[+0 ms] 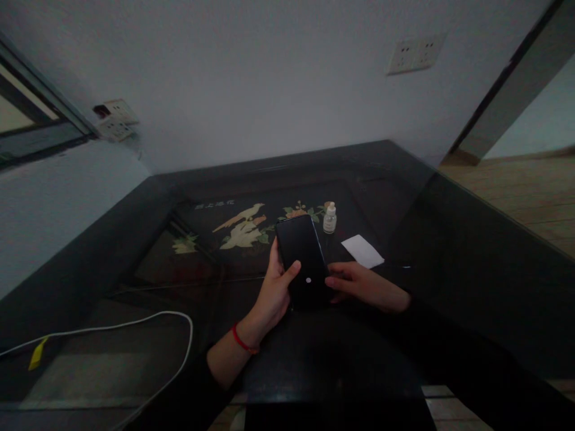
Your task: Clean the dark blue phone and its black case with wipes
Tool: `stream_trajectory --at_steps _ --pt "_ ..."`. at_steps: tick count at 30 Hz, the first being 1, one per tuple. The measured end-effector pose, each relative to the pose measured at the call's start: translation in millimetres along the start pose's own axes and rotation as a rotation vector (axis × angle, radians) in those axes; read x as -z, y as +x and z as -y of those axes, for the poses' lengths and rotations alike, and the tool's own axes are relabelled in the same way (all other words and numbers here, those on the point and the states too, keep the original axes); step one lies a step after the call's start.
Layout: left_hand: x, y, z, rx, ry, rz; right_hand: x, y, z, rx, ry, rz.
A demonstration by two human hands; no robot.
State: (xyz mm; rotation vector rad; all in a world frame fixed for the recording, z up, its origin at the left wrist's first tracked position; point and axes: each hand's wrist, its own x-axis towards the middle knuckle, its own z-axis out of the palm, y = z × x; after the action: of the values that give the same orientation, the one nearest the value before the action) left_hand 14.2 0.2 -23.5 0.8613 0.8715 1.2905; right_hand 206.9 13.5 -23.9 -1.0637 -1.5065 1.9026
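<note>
Hands [314,287] two, phone [302,254] one, bottle [329,218] one

A short line of pale characters is painted on the table [135,227] beside the bird motif [242,227], but cannot be read.

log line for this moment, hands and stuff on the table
left hand: grips phone | right hand: touches phone's lower right edge | behind: small bottle, white sheet | left: white cable
</note>
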Motion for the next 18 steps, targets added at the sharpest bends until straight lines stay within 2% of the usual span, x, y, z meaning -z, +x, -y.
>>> stream_trajectory --at_steps 4,7,12,18 --pt "-0.3 -7.2 -2.9 0.21 0.0 0.139 7.8 -0.8 8.0 0.212 0.031 -0.244" --pt "-2.3 -13.0 -1.6 0.301 0.005 0.207 9.1 -0.4 10.4 0.275 0.131 -0.324" --pt "-3.8 -15.9 -1.5 0.303 0.028 0.238 6.1 1.0 10.5 0.219 0.221 -0.34" --pt "-2.4 -14.7 0.5 0.257 0.063 0.257 2.4 -1.9 11.7 0.291 0.229 -0.375"
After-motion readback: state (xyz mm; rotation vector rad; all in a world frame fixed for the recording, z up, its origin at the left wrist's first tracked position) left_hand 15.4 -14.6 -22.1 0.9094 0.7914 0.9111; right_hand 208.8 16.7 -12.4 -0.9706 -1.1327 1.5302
